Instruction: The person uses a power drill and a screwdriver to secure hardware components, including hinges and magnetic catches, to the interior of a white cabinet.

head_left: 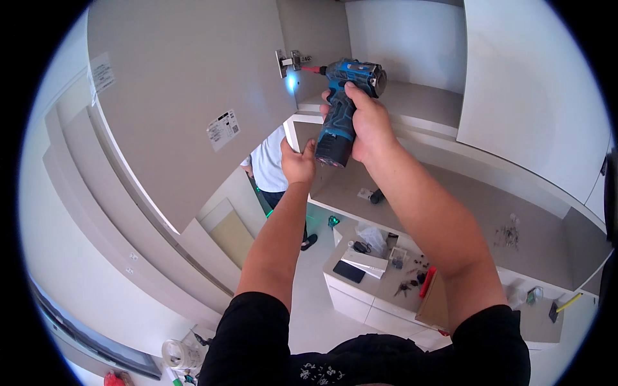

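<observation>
My right hand (pixel 370 122) is wrapped round the grip of a blue and black cordless drill (pixel 341 112). The drill points left, and its red-shanked bit (pixel 312 69) reaches to a metal hinge (pixel 293 60) between the open grey cabinet door (pixel 187 83) and the cabinet side. A bright spot from the drill's lamp falls just below the hinge. Lower down, my left hand (pixel 299 166) grips the front edge of the cabinet's side panel (pixel 291 132), thumb and fingers on either side. The bit's tip is too small to tell whether it sits in a screw.
An open shelf (pixel 438 193) below holds a dark cylindrical item (pixel 376 196) and loose hardware (pixel 508 233). A counter (pixel 380 289) beneath carries a phone (pixel 348 271), a white box and small parts. Beyond the panel stands another person (pixel 270 161). A closed white door (pixel 534 83) is at right.
</observation>
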The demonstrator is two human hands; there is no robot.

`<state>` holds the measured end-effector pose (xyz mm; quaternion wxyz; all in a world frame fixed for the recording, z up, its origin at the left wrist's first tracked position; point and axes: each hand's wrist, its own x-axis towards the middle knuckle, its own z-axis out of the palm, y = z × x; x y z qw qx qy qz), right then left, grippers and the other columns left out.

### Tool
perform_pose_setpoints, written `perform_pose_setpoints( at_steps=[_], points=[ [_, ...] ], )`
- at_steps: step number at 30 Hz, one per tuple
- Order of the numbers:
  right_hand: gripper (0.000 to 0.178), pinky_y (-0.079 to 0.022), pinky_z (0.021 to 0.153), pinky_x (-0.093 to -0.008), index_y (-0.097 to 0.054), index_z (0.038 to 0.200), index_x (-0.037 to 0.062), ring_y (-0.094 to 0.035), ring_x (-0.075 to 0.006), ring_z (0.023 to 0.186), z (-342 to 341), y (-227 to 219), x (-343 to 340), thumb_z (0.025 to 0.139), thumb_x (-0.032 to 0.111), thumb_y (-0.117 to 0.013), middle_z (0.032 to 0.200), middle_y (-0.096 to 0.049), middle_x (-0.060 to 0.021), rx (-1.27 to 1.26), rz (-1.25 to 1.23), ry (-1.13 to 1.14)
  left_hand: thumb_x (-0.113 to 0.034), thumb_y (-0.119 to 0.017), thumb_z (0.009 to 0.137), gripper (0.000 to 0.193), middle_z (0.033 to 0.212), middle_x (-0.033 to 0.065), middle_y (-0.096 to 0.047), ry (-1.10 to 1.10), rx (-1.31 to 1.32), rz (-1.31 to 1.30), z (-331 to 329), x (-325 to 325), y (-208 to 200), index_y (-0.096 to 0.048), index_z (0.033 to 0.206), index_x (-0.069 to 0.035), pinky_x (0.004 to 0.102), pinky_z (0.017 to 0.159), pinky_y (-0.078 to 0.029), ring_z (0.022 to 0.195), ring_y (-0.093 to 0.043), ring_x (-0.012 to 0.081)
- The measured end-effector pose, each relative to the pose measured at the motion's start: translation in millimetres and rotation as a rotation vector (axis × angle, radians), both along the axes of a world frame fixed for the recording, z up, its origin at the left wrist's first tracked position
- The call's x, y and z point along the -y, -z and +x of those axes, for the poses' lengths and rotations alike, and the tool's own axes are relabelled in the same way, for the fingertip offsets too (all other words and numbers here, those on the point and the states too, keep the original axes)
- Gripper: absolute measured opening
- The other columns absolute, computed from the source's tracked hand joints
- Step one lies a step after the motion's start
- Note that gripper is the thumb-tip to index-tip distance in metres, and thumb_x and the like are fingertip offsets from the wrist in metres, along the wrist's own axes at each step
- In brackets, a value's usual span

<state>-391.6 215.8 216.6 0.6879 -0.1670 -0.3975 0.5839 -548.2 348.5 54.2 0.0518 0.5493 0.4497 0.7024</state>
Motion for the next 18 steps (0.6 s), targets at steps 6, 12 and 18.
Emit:
perform_pose_setpoints(
  at_steps=[6,12,18],
  points=[
    [0.033,-0.062,0.079,-0.0445,-0.061,0.129,0.0014,-0.073,-0.0270,0.092,-2,-1,2,0.108,0.028,-0.057,0.111,-0.074,-0.0136,0.010,-0.003,0.000,-0.036,-0.084,0.089,0.062,0.118,0.0209,-0.074,-0.003,-0.007,0.027,-5,-14,7,-0.057,0.136,-0.005,0.0476,0.093,-0.055,0.111,-0.072,0.0432],
    [0.033,-0.062,0.079,-0.0456,-0.061,0.129,0.0013,-0.073,-0.0268,0.092,-1,1,-2,0.109,0.028,-0.056,0.111,-0.074,-0.0139,0.049,0.021,0.048,-0.031,-0.086,0.089,0.060,0.118,0.0197,-0.074,0.025,0.015,0.019,0,-4,3,-0.057,0.135,-0.005,0.0448,0.094,-0.054,0.111,-0.072,0.0406],
    [0.034,-0.062,0.079,-0.0458,-0.061,0.128,0.0014,-0.073,-0.0271,0.091,-1,-2,-4,0.109,0.030,-0.057,0.110,-0.074,-0.0143,0.037,-0.004,0.014,-0.031,-0.086,0.089,0.060,0.118,0.0193,-0.073,-0.006,-0.004,0.056,-1,-6,5,-0.057,0.135,-0.004,0.0438,0.095,-0.054,0.111,-0.072,0.0393]
  ],
)
